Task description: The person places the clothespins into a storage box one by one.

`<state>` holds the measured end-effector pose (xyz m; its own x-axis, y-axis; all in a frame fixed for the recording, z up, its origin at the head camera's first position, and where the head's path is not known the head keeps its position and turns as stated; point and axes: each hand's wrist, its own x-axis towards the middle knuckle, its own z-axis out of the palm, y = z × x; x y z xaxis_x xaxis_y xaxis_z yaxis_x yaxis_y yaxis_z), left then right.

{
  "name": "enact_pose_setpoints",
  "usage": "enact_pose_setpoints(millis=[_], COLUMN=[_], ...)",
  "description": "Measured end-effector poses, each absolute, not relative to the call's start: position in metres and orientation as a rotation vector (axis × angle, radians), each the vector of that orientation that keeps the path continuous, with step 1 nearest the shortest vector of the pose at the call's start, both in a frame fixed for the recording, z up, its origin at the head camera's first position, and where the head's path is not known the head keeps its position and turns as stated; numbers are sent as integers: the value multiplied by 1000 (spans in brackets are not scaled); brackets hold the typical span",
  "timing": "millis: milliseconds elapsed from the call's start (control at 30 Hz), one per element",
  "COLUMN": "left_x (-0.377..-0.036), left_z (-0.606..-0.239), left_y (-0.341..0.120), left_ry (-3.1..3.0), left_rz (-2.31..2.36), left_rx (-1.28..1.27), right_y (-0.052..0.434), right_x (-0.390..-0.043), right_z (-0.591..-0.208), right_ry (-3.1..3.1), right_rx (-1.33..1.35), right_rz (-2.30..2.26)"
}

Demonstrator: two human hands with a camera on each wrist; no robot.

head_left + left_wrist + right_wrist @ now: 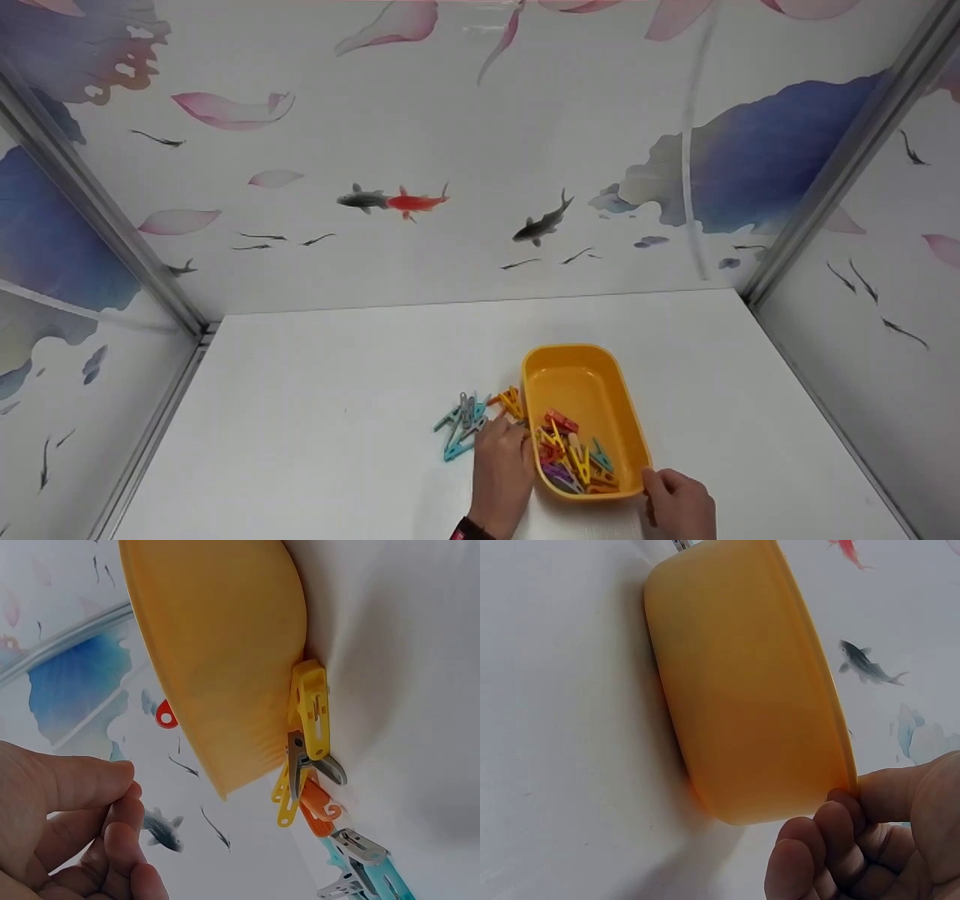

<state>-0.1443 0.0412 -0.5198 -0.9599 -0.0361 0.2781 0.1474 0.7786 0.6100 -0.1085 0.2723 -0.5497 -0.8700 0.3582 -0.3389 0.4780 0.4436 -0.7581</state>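
Note:
A yellow plastic basket [630, 420] stands at the right of centre, with mixed clothespins [574, 457] piled in its near end. My right hand [679, 499] pinches the rim at its near right corner between thumb and index finger, as the right wrist view shows. My left hand [502, 465] is by the basket's left side. Its fingers are curled, thumb tip against the index finger [131, 791], with nothing visible between them. Beyond it lie turquoise and grey clothespins [457, 435]. Yellow and orange clothespins [511, 403] lie close against the basket's left wall.
The white tabletop [315, 420] runs back to a white panel [465, 262] printed with fish and petals. Similar side panels stand left and right, joined by metal corner posts [840, 150]. A red clothespin end [166, 714] sticks out past the basket's rim.

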Motion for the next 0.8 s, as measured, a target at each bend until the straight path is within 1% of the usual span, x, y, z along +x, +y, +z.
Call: enact_pose_setpoints(millis=[300, 567, 800], left_x=[-151, -158, -164], left_z=[-530, -552, -565], left_y=[23, 8, 1], left_ry=[-2682, -2631, -2701], left_rz=[-897, -847, -809], left_rx=[-10, -19, 91], right_y=[273, 273, 273], right_x=[-110, -110, -110], right_z=[-551, -551, -551], right_ry=[2519, 2527, 2532], right_rx=[749, 748, 745], right_rz=[-1418, -1398, -1406])
